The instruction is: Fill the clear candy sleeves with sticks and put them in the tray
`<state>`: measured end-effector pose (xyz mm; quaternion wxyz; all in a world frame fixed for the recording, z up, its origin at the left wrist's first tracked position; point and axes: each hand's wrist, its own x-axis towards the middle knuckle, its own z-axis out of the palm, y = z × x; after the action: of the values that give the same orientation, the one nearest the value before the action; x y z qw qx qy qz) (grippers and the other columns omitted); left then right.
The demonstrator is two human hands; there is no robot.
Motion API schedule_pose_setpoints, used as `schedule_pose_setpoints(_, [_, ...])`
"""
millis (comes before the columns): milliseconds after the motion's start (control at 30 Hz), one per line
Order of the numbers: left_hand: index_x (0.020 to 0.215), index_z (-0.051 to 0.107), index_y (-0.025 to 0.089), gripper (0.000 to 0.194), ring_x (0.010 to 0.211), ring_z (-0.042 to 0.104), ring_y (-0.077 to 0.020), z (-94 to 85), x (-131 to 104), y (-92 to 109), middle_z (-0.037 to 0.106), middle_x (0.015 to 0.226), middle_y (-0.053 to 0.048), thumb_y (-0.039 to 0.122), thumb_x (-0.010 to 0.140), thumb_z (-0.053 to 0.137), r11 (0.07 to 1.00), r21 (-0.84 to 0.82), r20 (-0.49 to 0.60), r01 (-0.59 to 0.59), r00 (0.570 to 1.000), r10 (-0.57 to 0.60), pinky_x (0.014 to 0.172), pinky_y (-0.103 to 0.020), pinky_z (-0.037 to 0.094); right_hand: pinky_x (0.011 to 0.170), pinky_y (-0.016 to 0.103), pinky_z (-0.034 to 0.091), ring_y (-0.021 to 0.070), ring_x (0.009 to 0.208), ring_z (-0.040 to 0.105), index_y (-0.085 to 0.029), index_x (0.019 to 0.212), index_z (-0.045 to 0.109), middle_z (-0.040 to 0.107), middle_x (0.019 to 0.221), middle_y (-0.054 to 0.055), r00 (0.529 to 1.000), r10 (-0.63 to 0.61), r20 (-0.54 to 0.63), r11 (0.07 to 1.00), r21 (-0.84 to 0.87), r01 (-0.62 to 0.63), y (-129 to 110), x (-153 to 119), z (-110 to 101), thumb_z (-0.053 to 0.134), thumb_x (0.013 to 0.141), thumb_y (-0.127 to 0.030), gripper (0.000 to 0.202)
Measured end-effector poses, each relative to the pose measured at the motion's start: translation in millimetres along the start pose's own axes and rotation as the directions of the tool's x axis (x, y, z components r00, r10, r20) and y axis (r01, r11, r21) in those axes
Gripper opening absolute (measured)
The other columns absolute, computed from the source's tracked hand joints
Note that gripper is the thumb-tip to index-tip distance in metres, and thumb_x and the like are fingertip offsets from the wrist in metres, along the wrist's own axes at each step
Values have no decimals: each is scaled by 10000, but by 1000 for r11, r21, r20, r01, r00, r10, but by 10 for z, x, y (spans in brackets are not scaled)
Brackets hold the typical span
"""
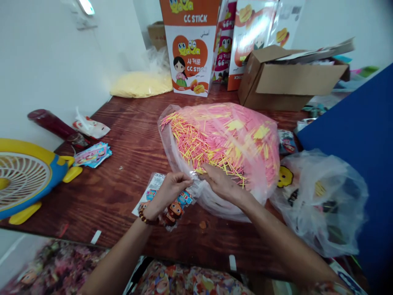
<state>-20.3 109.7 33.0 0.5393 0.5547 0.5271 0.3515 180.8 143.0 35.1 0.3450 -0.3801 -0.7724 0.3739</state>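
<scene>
A large clear plastic bag (227,139) full of pink and yellow sticks lies in the middle of the dark wooden table (129,164). My right hand (221,182) rests on the sticks at the bag's near opening, fingers pinched on a few of them. My left hand (168,192), with a bead bracelet on the wrist, grips a small printed packet (176,207) with cartoon figures, held right at the bag's mouth. The two hands almost touch.
A yellow and blue fan (24,176) stands at the left edge, with small packets (92,155) beside it. CC Stick cartons (190,45) and an open cardboard box (285,78) stand at the back. A second plastic bag (322,200) lies right, against a blue panel (356,135).
</scene>
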Motion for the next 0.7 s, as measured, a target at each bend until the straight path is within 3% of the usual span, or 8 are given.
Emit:
schedule_pose_setpoints(167, [649, 658, 150, 327, 540, 433, -96, -41, -39, -89, 557, 576, 25, 432, 814, 662, 999, 30, 64, -20, 998, 18, 513, -214, 339, 656, 291, 402, 172, 661, 526, -247, 811, 579, 610, 722, -6, 998, 54, 32, 997, 46, -55, 1, 17, 7, 578, 902, -307, 109])
schedule_pose_setpoints(300, [738, 705, 161, 281, 614, 497, -113, -41, -65, -160, 615, 656, 13, 419, 840, 658, 993, 56, 28, -107, 994, 106, 603, -219, 404, 690, 302, 452, 160, 665, 575, -239, 854, 581, 637, 717, -24, 963, 212, -164, 922, 360, -142, -106, 9, -47, 559, 930, -361, 146])
schedule_pose_setpoints(433, [739, 694, 169, 290, 648, 523, -127, -9, -91, -174, 634, 689, 1, 422, 866, 632, 981, 80, 19, -179, 984, 178, 634, -224, 425, 745, 331, 507, 164, 721, 628, -262, 972, 565, 646, 757, -32, 892, 293, -345, 722, 691, 29, -273, 47, 8, 552, 926, -368, 116])
schedule_pose_setpoints(533, [728, 680, 170, 294, 655, 524, -132, 25, -104, -143, 629, 692, -6, 417, 877, 624, 973, 88, -10, -215, 976, 216, 636, -226, 427, 801, 367, 535, 177, 787, 660, -272, 982, 545, 635, 739, -35, 864, 311, -395, 633, 764, 121, -403, 103, 95, 566, 908, -367, 122])
schedule_pose_setpoints(700, [750, 680, 170, 203, 655, 531, -127, 45, -113, -65, 630, 699, -3, 340, 858, 653, 969, 86, -91, -233, 966, 241, 639, -225, 425, 838, 384, 549, 177, 812, 675, -257, 969, 551, 626, 722, -35, 865, 313, -392, 585, 797, 149, -495, 142, 195, 590, 892, -364, 138])
